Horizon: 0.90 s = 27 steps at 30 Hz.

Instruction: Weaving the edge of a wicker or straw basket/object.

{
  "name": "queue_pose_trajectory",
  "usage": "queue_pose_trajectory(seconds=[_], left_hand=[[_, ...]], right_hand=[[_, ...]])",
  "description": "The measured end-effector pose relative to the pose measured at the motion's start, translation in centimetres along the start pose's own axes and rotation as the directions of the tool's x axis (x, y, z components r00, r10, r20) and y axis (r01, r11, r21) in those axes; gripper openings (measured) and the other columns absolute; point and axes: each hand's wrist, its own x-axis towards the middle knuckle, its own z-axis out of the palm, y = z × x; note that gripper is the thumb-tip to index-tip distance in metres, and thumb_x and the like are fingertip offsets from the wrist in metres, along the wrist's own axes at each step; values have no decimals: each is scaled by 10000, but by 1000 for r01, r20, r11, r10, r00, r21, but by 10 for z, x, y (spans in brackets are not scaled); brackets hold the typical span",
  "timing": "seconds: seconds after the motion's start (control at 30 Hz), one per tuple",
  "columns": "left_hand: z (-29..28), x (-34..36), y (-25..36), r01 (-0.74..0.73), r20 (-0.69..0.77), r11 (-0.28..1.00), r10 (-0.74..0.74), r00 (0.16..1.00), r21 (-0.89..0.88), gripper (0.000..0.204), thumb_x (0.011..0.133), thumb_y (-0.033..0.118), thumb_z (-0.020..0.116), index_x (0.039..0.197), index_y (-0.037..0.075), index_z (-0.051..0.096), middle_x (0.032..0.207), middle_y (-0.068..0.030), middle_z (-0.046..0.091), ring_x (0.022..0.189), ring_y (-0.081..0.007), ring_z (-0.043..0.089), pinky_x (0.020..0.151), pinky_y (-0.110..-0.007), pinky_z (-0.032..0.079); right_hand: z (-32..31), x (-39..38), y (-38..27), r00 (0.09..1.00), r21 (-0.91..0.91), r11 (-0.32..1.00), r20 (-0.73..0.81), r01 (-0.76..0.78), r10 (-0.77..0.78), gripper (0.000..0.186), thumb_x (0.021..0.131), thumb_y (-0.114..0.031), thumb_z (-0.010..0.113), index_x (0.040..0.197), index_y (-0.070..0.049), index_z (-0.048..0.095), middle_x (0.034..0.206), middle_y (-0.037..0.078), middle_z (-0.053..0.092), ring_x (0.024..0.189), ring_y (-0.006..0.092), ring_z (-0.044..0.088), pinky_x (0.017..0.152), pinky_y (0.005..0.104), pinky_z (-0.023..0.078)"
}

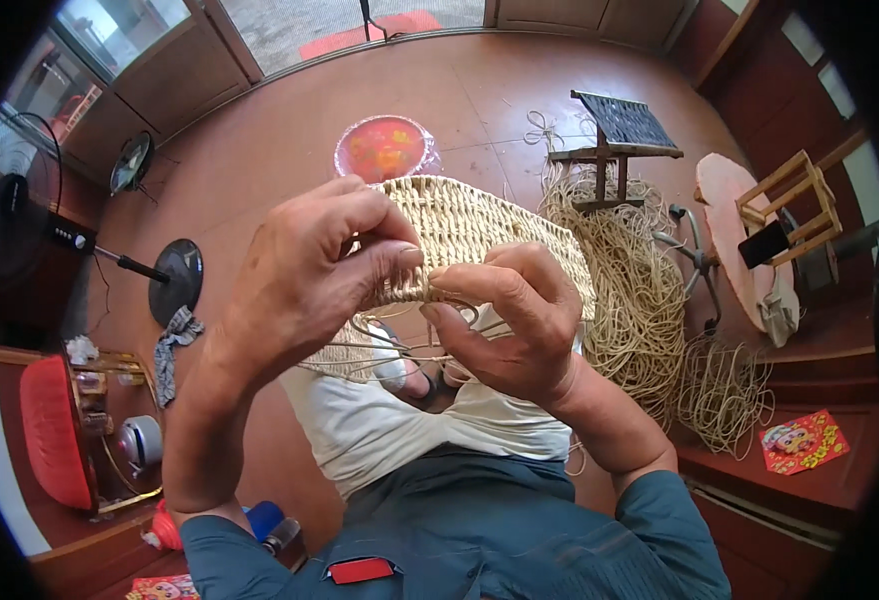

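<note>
A pale woven cord panel point(489, 220) is held up above my lap, its near edge toward me. My left hand point(304, 260) is closed at that edge, thumb and fingers pinching the weave. Close beside it, my right hand point(524, 320) pinches a thin cord at the same edge, a small loop showing below its fingertips. Loose cord strands point(399, 350) hang under both hands. Lower on the left, another woven part point(344, 352) shows beneath my left wrist; whether it belongs to the same piece is hidden.
A big heap of loose cord point(634, 290) spreads on the floor to the right, below a dark-topped folding stool point(624, 120). Ahead sits a pink basin point(384, 148). A standing fan point(74, 235) is at left, and a small wooden chair point(794, 215) rests on a pinkish slab point(724, 190) at right.
</note>
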Motion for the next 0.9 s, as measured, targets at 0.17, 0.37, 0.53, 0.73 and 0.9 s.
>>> queue_pose_trajectory(seconds=[0.17,0.37,0.53,0.73,0.9], left_hand=[[-6,6,-4,-15,60,1000,14,998,13,74,926,57,817,952,7,770,911,-32,645,835,-112,609,737,-305,489],[-2,5,-10,-111,-19,980,116,993,167,111,918,85,826,965,14,755,970,-50,676,946,-166,647,847,-333,506],[6,-6,-26,-114,-310,971,176,934,209,200,898,151,860,1029,38,759,1031,-65,682,1079,-223,642,948,-367,496],[4,-27,-25,-334,-41,909,355,934,250,359,776,120,942,1101,111,790,1134,-65,695,1114,-269,638,992,-410,470],[5,-22,-26,-398,-9,854,425,905,335,421,729,58,921,1119,155,796,1133,-36,703,1109,-276,641,998,-424,469]], right_hand=[[-1,5,-1,1000,25,1000,22,2,-2,345,724,-77,925,1039,-172,823,787,9,589,677,167,580,606,331,494],[-5,9,-1,997,38,999,73,-29,26,332,716,-68,923,1024,-148,829,790,11,597,661,148,574,569,317,479],[-7,10,-3,996,45,997,77,-56,52,309,710,-69,927,995,-139,833,793,7,600,651,136,568,563,309,474],[-7,12,-3,997,48,998,70,-43,40,294,711,-69,930,983,-133,837,782,9,605,659,139,578,557,307,473],[-4,10,-1,998,49,998,53,-38,35,298,704,-67,933,978,-132,836,778,11,605,662,145,583,562,310,477]])
